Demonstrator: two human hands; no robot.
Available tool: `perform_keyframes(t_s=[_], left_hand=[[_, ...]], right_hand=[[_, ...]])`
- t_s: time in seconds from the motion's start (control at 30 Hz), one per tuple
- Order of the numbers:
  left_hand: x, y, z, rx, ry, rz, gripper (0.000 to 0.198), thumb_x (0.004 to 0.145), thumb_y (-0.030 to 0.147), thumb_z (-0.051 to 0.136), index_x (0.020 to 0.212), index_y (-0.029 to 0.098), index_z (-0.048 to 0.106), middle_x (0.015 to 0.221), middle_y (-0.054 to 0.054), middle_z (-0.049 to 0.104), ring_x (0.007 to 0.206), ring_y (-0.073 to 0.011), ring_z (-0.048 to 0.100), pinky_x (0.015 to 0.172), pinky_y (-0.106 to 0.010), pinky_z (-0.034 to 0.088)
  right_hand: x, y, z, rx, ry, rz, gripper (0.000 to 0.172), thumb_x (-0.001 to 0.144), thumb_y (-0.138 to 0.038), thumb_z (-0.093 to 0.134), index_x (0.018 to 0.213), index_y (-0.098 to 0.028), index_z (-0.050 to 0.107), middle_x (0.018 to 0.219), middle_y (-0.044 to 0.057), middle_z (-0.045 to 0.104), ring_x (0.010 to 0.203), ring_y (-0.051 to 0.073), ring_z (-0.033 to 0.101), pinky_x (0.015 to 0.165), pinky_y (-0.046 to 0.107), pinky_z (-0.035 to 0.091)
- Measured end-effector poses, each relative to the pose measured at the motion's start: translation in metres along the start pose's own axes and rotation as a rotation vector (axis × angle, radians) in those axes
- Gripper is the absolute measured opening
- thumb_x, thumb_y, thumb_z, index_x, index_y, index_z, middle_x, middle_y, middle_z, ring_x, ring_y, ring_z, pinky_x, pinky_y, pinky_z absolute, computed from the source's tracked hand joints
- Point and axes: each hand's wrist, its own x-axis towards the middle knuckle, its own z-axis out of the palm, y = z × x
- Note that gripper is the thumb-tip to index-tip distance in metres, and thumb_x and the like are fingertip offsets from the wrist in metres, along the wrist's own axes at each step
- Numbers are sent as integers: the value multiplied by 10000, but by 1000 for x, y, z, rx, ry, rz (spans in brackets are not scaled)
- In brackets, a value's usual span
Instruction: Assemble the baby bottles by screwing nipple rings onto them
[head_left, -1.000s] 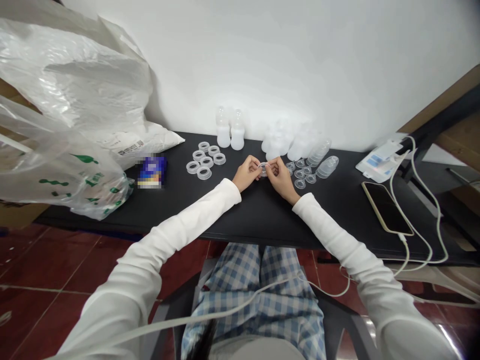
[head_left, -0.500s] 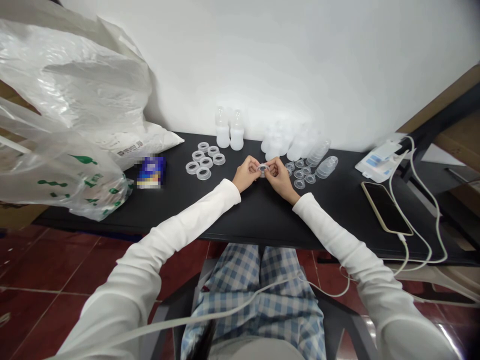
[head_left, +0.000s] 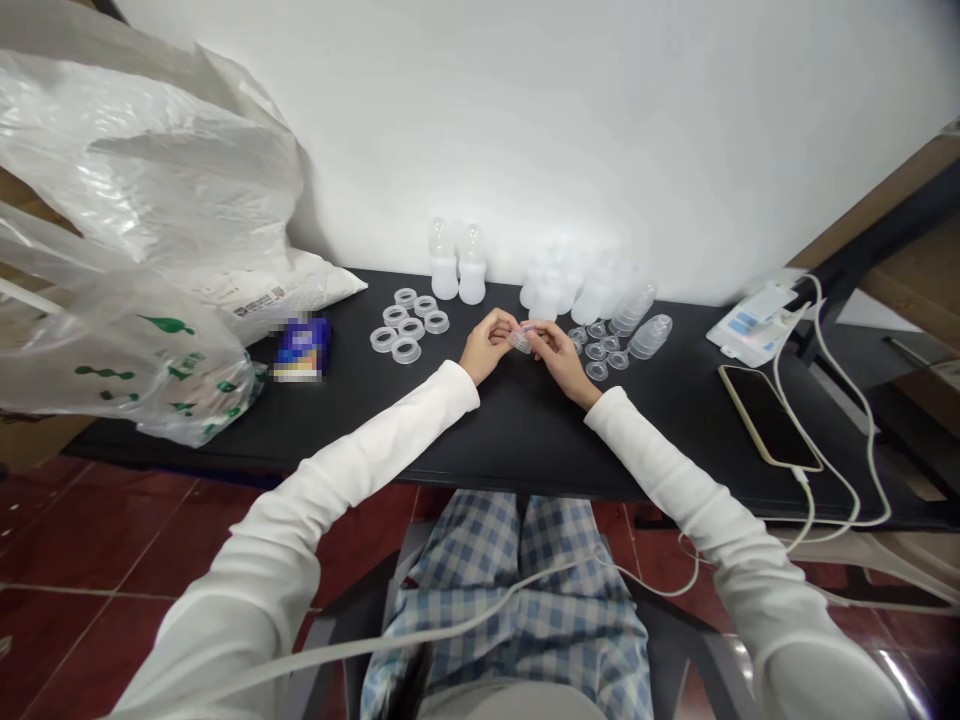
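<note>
Between both hands, above the black table, is a clear baby-bottle collar ring (head_left: 521, 340), now tilted. My left hand (head_left: 486, 347) pinches its left side and my right hand (head_left: 559, 358) its right side, fingers closed. Whether a teat sits inside the ring cannot be made out. Several loose collar rings (head_left: 410, 328) lie left of my left hand. Just right of my right hand are several clear teats (head_left: 595, 351). Two assembled bottles (head_left: 471, 278) with clear caps stand by the wall, and a cluster of white bottles (head_left: 544, 300) stands behind my hands.
Stacked clear caps (head_left: 650, 337) lie right of the teats. Farther right are a phone (head_left: 769, 415) with a charging cable and a white plastic case (head_left: 751, 330). Large plastic bags (head_left: 172, 350) and a blue box (head_left: 304, 348) occupy the left of the table (head_left: 510, 450).
The ring has been tilted between my fingers, so more of its side shows. My hands stay in nearly the same place.
</note>
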Motion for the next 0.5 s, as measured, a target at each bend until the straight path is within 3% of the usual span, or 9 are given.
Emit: perform_keyframes(t_s=[0.1,0.33,0.5], left_hand=[[0,-1,1,-8,1,-4,238,736,175,752,856,188,547,899,-11,701,819,-105,667,740,-214,503],[8,-15,5,140,95,-37,319,791,108,663,1062,200,522,1058,-55,689,837,-115,647,795,-275,515],[25,-23,31,351,170,89,496,777,245,767,1178,198,480,1238,-135,601,1073,-212,608,933,-366,494]], right_hand=[[-2,-4,1,-61,60,-68,484,787,-675,702,969,-231,643,996,26,647,711,111,501,654,285,463],[-6,-15,-4,-225,398,-179,368,821,-529,739,885,-232,532,802,-20,508,721,135,484,742,321,482],[-7,-20,-7,-302,545,-248,325,866,-512,688,948,-237,535,889,15,500,789,164,480,828,371,493]])
